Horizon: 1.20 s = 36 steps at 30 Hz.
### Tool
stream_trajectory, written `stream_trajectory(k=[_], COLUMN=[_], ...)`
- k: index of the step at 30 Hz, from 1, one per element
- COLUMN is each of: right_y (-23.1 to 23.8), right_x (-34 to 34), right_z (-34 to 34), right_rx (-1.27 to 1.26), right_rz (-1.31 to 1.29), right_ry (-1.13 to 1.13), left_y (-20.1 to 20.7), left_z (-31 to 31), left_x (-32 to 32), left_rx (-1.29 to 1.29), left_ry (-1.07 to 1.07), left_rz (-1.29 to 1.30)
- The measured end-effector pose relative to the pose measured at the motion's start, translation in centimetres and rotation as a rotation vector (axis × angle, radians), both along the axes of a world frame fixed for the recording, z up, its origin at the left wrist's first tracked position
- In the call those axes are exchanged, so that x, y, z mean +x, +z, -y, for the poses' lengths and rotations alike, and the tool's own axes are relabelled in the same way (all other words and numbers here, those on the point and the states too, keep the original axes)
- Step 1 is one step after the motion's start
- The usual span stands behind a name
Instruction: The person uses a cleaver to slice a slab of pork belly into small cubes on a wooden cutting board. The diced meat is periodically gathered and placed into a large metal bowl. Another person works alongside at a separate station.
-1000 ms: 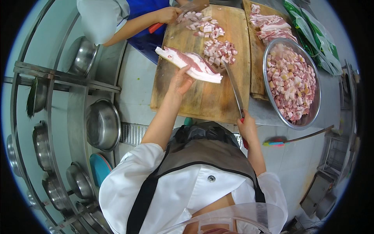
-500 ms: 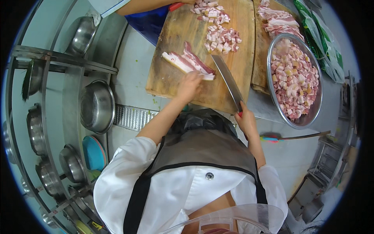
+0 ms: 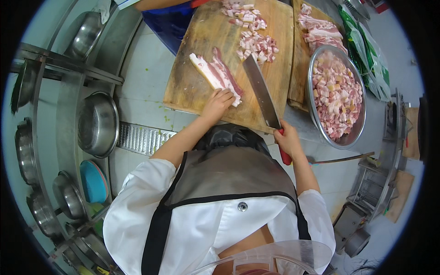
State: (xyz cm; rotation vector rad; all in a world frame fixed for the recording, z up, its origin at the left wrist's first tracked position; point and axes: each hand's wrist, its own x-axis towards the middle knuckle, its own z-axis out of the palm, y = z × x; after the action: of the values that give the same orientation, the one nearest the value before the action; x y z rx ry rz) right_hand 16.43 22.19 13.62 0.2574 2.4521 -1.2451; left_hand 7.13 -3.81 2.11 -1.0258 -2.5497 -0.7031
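Observation:
Two pork belly strips (image 3: pixel 215 75) lie side by side on the thick wooden cutting board (image 3: pixel 195 46), slanting from far left to near right. My left hand (image 3: pixel 218 104) rests with curled fingers on their near end, pressing them to the board. In my right hand (image 3: pixel 288 137) is the red handle of a kitchen knife (image 3: pixel 260 89). Its broad blade points away from me, just right of the strips and apart from them. Past the blade tip sits a pile of diced pork belly (image 3: pixel 259 46). Another diced heap (image 3: pixel 245 17) lies farther back.
A steel bowl (image 3: pixel 313 98) of diced pork stands at the right, near a second board (image 3: pixel 299 89) bearing uncut pork slabs (image 3: pixel 321 30) and a green-and-clear plastic bag (image 3: pixel 369 55). Another person's arm (image 3: pixel 160 3) reaches in at the far edge. Shelves (image 3: pixel 68 119) with steel basins line the left.
The strips have turned, their near end swinging toward me and left along with my left hand. My right hand still grips the knife, with more red handle showing. The whole view has shifted slightly.

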Motion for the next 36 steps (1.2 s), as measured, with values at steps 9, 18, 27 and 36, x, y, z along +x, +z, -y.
stream_trajectory(k=[9, 18, 27, 36], right_y=[-0.1, -2.4, -2.9, -2.4], right_x=[-5.9, -11.8, -12.1, -13.4], right_z=[5.7, 10.3, 10.5, 12.0], right_rx=[-0.036, 0.082, 0.191, 0.310], right_rz=[-0.020, -0.078, -0.029, -0.060], right_ry=[0.181, 0.303, 0.384, 0.433], left_y=[0.4, 0.3, 1.4, 0.5], left_z=[2.2, 2.2, 3.4, 3.0], left_x=[-2.0, -1.8, -4.8, -4.7], left_rx=[0.038, 0.018, -0.132, -0.139], left_ry=[0.229, 0.238, 0.294, 0.300], left_rz=[0.077, 0.088, 0.144, 0.171])
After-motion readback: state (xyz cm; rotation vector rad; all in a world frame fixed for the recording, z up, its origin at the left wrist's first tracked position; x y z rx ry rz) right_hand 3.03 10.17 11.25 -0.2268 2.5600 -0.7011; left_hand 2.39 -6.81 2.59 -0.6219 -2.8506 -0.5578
